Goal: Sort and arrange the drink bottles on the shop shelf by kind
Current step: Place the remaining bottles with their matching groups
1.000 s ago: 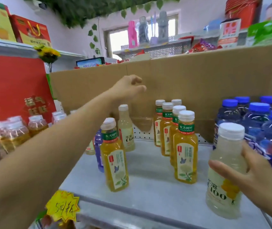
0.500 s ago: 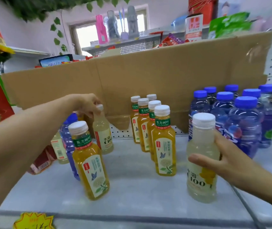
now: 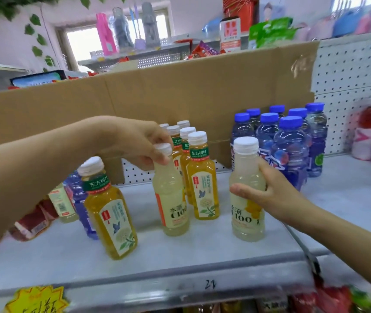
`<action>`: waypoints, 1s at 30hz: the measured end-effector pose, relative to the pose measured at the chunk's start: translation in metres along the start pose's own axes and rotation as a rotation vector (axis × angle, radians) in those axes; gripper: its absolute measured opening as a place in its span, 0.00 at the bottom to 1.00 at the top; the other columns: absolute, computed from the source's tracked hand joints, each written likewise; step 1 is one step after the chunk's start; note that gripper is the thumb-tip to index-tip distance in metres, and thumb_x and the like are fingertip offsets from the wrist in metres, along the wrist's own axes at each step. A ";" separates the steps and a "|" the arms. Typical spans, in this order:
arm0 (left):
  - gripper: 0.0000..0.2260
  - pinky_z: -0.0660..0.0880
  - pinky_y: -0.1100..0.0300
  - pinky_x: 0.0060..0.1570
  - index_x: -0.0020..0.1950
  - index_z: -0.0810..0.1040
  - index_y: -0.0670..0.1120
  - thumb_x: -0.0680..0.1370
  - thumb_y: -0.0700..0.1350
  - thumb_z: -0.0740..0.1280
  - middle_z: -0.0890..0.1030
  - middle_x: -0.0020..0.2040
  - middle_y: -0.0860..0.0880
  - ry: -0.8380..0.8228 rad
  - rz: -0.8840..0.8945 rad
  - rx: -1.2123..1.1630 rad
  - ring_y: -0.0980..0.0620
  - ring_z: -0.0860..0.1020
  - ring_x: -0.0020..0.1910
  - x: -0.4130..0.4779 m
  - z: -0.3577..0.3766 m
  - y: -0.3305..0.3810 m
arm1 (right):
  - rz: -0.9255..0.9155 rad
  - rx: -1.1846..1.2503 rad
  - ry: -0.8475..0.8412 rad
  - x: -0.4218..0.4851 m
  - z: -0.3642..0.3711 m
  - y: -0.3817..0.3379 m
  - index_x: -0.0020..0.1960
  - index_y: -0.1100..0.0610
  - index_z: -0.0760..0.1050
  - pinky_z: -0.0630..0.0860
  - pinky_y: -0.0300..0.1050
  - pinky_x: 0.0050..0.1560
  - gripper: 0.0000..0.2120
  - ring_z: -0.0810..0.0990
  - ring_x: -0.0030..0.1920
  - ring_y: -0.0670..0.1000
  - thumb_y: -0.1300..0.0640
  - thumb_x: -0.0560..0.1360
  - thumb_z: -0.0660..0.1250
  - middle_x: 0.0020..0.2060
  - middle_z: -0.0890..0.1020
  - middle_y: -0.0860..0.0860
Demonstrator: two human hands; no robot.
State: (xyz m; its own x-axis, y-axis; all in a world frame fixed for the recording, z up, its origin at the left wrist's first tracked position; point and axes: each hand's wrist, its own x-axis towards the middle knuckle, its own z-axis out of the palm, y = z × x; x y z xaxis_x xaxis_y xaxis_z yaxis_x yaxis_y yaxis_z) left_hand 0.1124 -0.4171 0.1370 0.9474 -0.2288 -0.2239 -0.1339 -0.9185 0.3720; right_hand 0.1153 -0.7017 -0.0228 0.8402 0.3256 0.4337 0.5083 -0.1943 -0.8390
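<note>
Pale C100 bottle (image 3: 172, 199) upright at shelf (image 3: 338, 199) middle, left hand (image 3: 132, 143) pinching its cap, just beside tea bottles (image 3: 202, 184). Right hand (image 3: 270, 193) grips second C100 bottle (image 3: 246, 170) round its middle, near blue-capped bottles (image 3: 290, 150).

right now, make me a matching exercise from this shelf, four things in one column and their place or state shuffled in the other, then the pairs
1 left hand
2 right hand
3 lone tea bottle
4 blue-capped bottles

a clustered at the back right
b holds the right C100 bottle round its body
c stands front left, nearest the shelf edge
d pinches the left C100 bottle by its cap

Pairs: 1-d, 2-b, 3-c, 4-a
</note>
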 end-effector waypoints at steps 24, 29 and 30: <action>0.12 0.83 0.47 0.47 0.61 0.76 0.60 0.79 0.49 0.68 0.83 0.50 0.52 0.687 0.579 -0.418 0.47 0.83 0.49 -0.024 0.177 0.253 | -0.096 -0.056 0.177 -0.162 -0.210 -0.023 0.58 0.42 0.72 0.77 0.30 0.42 0.21 0.82 0.48 0.38 0.41 0.69 0.75 0.49 0.82 0.37; 0.17 0.83 0.55 0.46 0.61 0.76 0.60 0.72 0.57 0.67 0.84 0.49 0.58 0.583 0.639 -0.528 0.55 0.83 0.49 0.002 0.233 0.337 | -0.057 -0.103 0.207 -0.225 -0.296 -0.011 0.58 0.40 0.72 0.76 0.29 0.40 0.23 0.82 0.47 0.38 0.36 0.67 0.73 0.49 0.82 0.37; 0.15 0.83 0.56 0.45 0.60 0.76 0.61 0.73 0.56 0.67 0.84 0.48 0.59 0.567 0.655 -0.546 0.56 0.83 0.49 0.008 0.242 0.352 | -0.051 -0.119 0.222 -0.235 -0.312 -0.007 0.56 0.40 0.72 0.75 0.29 0.40 0.22 0.82 0.46 0.37 0.36 0.66 0.73 0.48 0.82 0.37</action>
State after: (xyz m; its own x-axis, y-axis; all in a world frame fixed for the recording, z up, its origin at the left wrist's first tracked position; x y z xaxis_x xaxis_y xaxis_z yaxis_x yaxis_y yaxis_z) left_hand 0.0023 -0.8205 0.0480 0.7525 -0.3165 0.5776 -0.6586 -0.3630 0.6591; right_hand -0.0273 -1.0651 -0.0162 0.8271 0.1290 0.5470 0.5587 -0.2943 -0.7754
